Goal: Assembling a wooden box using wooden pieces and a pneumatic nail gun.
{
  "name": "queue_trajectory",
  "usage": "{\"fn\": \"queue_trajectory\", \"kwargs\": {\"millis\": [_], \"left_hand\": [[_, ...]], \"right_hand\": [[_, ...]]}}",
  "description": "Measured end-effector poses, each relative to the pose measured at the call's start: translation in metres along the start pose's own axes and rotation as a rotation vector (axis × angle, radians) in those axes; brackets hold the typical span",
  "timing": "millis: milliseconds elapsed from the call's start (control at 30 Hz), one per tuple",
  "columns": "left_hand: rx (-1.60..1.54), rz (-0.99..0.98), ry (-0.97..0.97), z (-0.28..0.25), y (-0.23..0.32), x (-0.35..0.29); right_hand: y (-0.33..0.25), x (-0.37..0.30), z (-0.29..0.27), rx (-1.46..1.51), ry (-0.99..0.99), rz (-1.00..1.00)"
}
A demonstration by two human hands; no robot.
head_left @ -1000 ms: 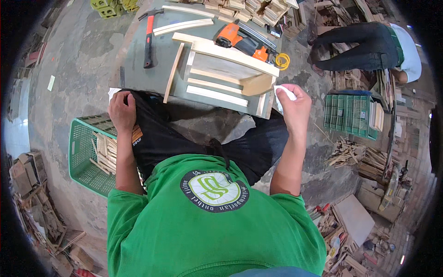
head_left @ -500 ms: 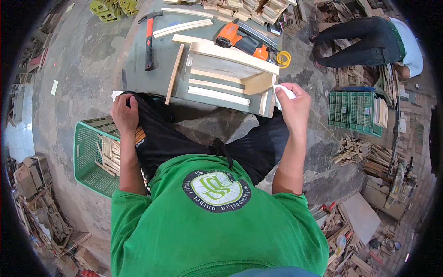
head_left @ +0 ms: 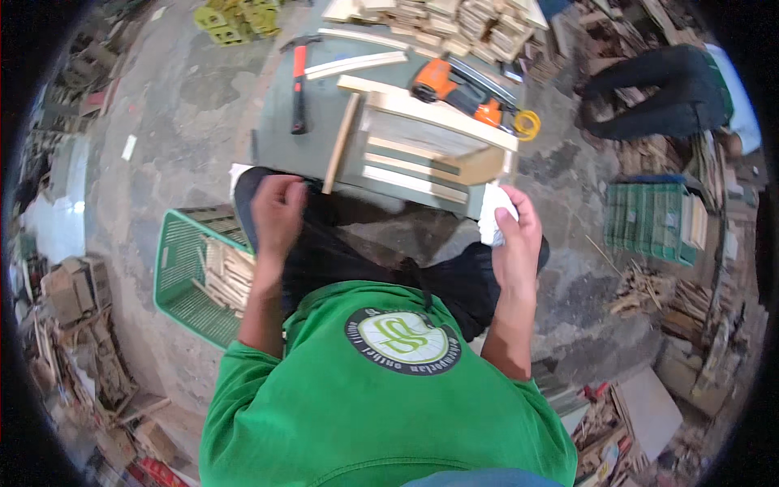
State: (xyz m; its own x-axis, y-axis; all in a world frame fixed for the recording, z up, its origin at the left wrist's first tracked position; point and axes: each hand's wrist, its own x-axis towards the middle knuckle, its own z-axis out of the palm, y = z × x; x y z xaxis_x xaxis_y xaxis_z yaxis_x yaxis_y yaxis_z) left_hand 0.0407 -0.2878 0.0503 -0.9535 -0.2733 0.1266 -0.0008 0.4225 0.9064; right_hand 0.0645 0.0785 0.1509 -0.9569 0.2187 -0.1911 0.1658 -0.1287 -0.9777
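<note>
My right hand is closed on a crumpled white tissue, held over my right thigh just off the table's near edge. Above my left knee, my left hand has its fingers curled in; it is slightly blurred and nothing shows in it. A small piece of white material lies beside that knee. On the grey-green worktable rests a pale wooden frame with a thin panel inside and several strips along it. A loose wooden strip lies at its left end, jutting over the table edge.
A red-handled hammer and an orange nail gun lie on the table, with stacked wood pieces behind. Green crates stand on the floor either side. At the right, another person bends over scrap wood.
My right hand has drawn the tissue back from the frame's right end toward my body. My left hand has moved inward over the knee. The whole view has shifted slightly.
</note>
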Motion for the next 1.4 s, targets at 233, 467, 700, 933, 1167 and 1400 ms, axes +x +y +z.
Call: {"fn": "queue_trajectory", "kwargs": {"millis": [233, 467, 700, 933, 1167, 1400], "left_hand": [[-0.867, -0.550, -0.826, 0.048, 0.071, -0.046], [0.140, -0.152, -0.115, 0.031, 0.025, 0.032], [0.591, 0.182, -0.101, 0.054, 0.024, 0.062], [0.627, 0.035, -0.288, 0.066, -0.035, 0.041], [-0.817, -0.511, -0.472, 0.023, 0.052, -0.010], [-0.927, -0.224, -0.505, 0.033, 0.087, -0.030]], "right_hand": [[0.030, -0.045, 0.066, 0.295, -0.534, 0.231], [0.046, -0.030, 0.041, -0.318, -0.522, 0.022], [0.060, -0.040, 0.034, -0.381, -0.446, 0.040], [0.065, -0.050, 0.049, -0.421, -0.542, 0.085], [0.070, -0.036, 0.080, -0.191, -0.525, 0.078], [0.036, -0.025, 0.099, -0.113, -0.451, -0.026]]}}
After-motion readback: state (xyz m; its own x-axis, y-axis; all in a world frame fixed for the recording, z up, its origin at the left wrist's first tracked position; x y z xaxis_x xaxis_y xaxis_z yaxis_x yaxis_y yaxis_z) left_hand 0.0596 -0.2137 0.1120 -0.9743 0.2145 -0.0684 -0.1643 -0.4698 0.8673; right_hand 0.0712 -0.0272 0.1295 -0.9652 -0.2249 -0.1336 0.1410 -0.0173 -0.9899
